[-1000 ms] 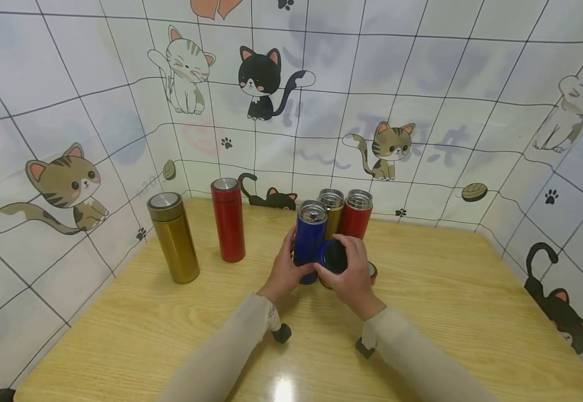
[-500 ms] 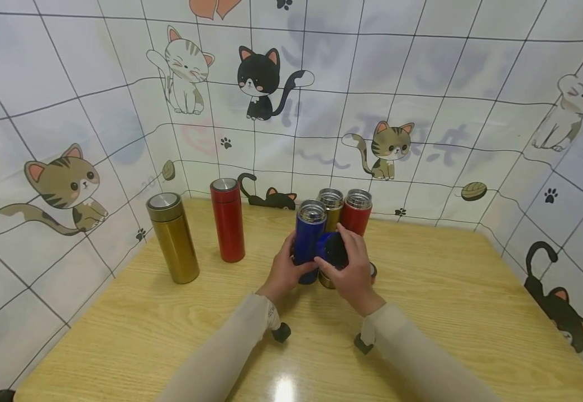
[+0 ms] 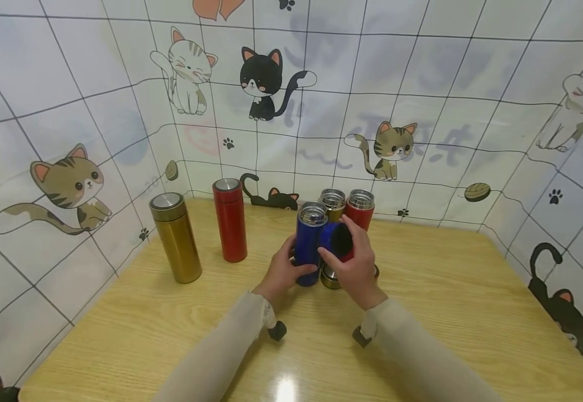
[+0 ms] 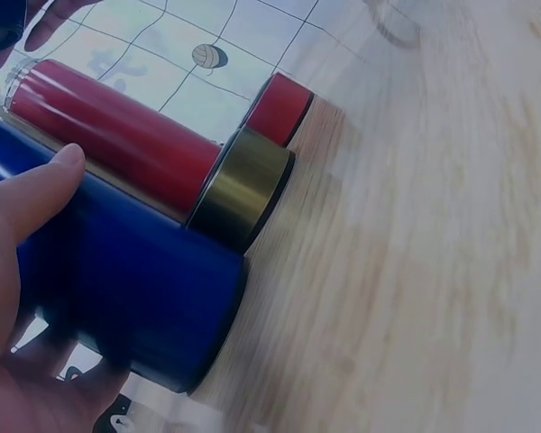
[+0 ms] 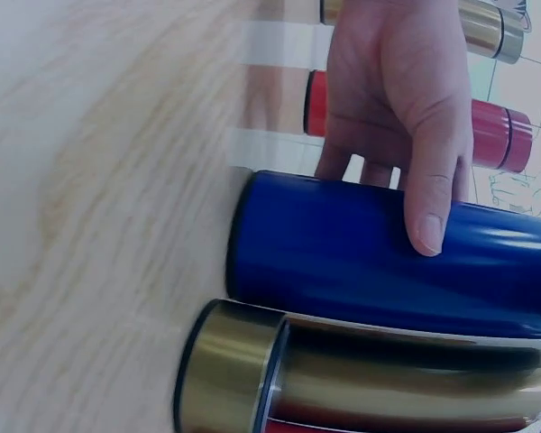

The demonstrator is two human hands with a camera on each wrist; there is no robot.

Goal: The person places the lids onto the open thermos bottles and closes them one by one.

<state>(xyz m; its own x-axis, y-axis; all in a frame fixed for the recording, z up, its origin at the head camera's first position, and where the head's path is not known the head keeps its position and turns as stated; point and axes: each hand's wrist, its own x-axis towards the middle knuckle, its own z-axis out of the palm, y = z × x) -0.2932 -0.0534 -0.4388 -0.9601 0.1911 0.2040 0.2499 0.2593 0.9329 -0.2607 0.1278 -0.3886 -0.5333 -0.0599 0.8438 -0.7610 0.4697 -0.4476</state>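
Head view: your right hand (image 3: 355, 269) is pinching the blue lid (image 3: 333, 239) between thumb and fingers, the gap spanning just the lid's width; your left hand (image 3: 282, 274) is wrapping the lower part of the blue bottle (image 3: 307, 240), fingers curling behind, thumb lying across the front. Key relation, as judged: the lid is sitting just right of the bottle's upper body, slightly below the bare steel mouth, its axis lying sideways while the bottle's long axis is running upright, so the two are crossing, not lining up. The lid's dark end is facing right and partly toward you; you are not being shown whether lid and bottle are touching. The right hand is being nearer to the mouth, the left holding lower down. Moving outward: the gold lid (image 3: 330, 280) is resting on the table between your hands, the red lid (image 3: 377, 272) is mostly hiding behind your right hand. Behind, an uncapped gold bottle (image 3: 334, 207) and an uncapped red bottle (image 3: 361, 212) are standing close together. Well to the left, a capped red bottle (image 3: 232, 229) and a capped gold bottle (image 3: 178, 248) are standing upright on the wooden table (image 3: 452, 329).
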